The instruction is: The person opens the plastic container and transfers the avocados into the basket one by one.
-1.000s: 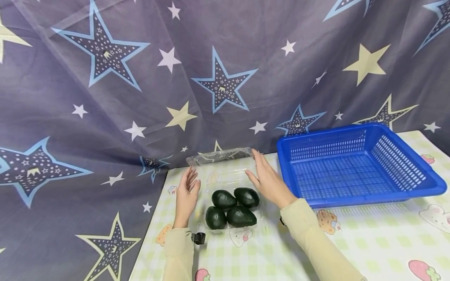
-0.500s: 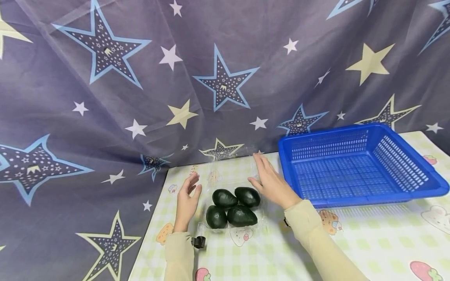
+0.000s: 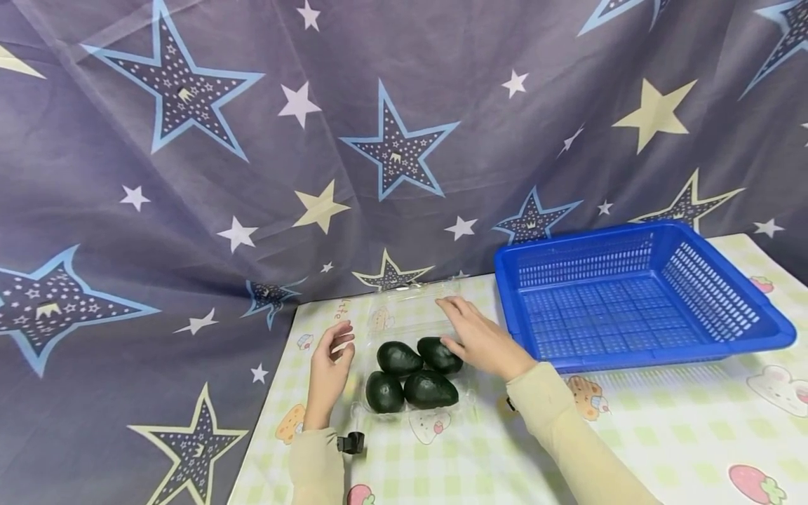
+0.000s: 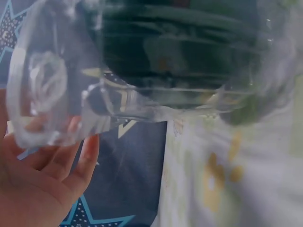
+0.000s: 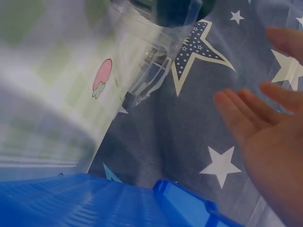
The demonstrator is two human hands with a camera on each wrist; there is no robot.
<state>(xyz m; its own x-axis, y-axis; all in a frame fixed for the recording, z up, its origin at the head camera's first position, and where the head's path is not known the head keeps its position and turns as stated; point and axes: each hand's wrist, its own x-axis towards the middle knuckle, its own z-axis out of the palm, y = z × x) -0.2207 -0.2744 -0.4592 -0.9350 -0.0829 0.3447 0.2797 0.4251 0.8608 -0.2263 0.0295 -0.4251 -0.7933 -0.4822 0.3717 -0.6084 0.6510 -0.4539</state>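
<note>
Several dark green avocados [image 3: 431, 389] lie in a clear plastic clamshell box [image 3: 380, 415] on the table. Behind them its transparent lid [image 3: 413, 298] is folded back, its outline faint. My left hand [image 3: 328, 372] is at the box's left side, fingers loosely bent and holding nothing. Through the clear plastic [image 4: 49, 85], some of its fingers [image 4: 87, 158] show in the left wrist view. Over the box's right side hovers my right hand [image 3: 485, 340], its relaxed fingers pointing toward the lid. The right wrist view shows that palm [image 5: 279, 142] bare, apart from the box.
A blue perforated plastic basket [image 3: 606, 301] stands on the right of the table, close to my right forearm. The table has a green-and-white checked cloth [image 3: 517, 463]. A dark curtain with stars [image 3: 404, 56] hangs behind and to the left.
Both hands have come away from the raised lid and moved down toward me; the right also shifted slightly left. The lid has swung back and lower behind the avocados.
</note>
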